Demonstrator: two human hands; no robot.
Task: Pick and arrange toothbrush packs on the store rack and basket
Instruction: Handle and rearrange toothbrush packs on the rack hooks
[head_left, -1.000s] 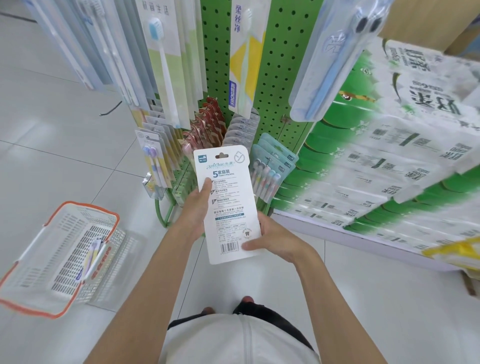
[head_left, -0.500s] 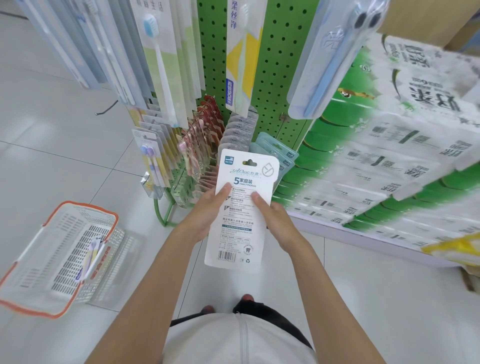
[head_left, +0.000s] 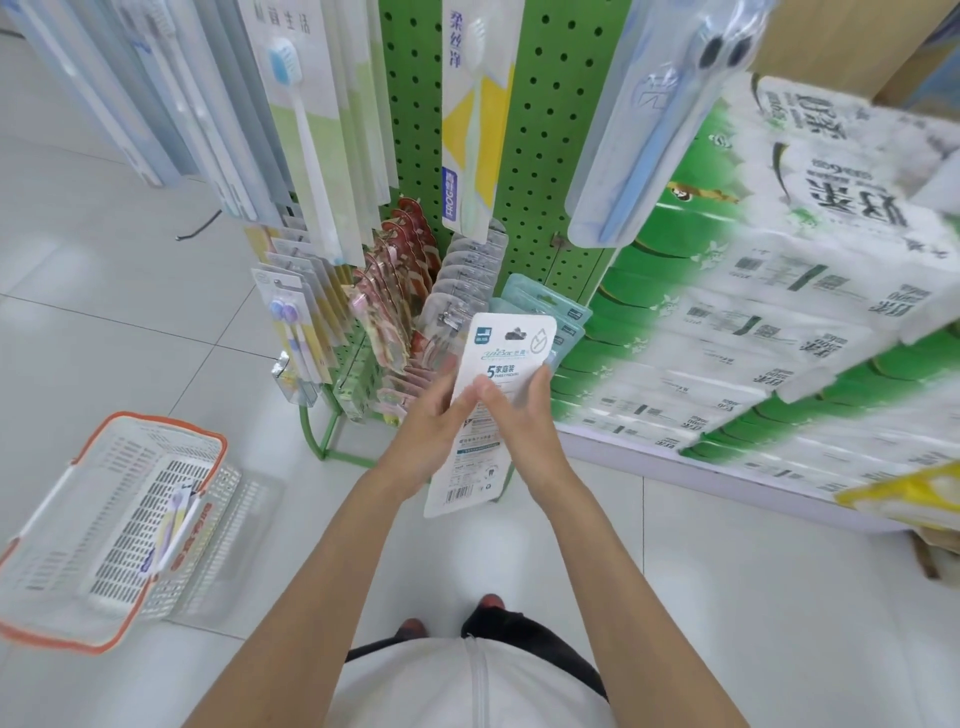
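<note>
A white five-brush toothbrush pack (head_left: 501, 358) shows its printed back and is held upright in front of the green pegboard rack (head_left: 540, 130). My left hand (head_left: 434, 431) grips its left edge, thumb across the back. My right hand (head_left: 519, 421) holds the right edge, fingers curled behind it. The pack's top hanging hole sits against the teal packs (head_left: 563, 312) hanging low on the rack. A white basket with an orange rim (head_left: 156, 426) stands on the floor at the left, with a purple toothbrush pack (head_left: 176, 525) inside.
Long single-brush packs (head_left: 306, 130) hang high on the rack, with red (head_left: 400, 270) and clear packs (head_left: 467, 270) on lower pegs. Stacked green-and-white tissue bundles (head_left: 779, 291) fill a low platform at the right. White floor tiles lie all around.
Both hands carried the pack forward and up towards the lower pegs by the teal packs. My right hand shifted from the pack's bottom corner to its upper right edge.
</note>
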